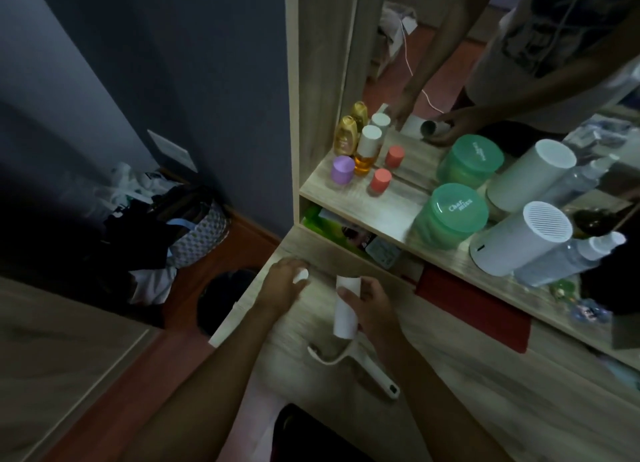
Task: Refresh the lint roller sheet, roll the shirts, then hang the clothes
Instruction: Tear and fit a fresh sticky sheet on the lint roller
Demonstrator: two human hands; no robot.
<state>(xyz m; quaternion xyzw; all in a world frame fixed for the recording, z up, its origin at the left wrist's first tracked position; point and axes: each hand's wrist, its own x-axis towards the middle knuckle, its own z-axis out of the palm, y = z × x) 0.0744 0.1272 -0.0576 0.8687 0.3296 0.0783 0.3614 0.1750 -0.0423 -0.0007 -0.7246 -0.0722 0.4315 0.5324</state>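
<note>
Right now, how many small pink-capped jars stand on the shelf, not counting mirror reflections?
1: the pink-capped jar stands on the shelf, right of the purple-capped jar. The second one behind is its mirror reflection.

**Roll in right hand, handle on tabletop**

Right hand (372, 306) holds white roll (347, 307) upright-ish above tabletop (485, 392). Left hand (282, 285) grips a small white piece (300, 275). Roller handle (356, 364) lies flat just below the roll. Green jar (446, 216) on shelf (363, 198) by mirror.
</note>
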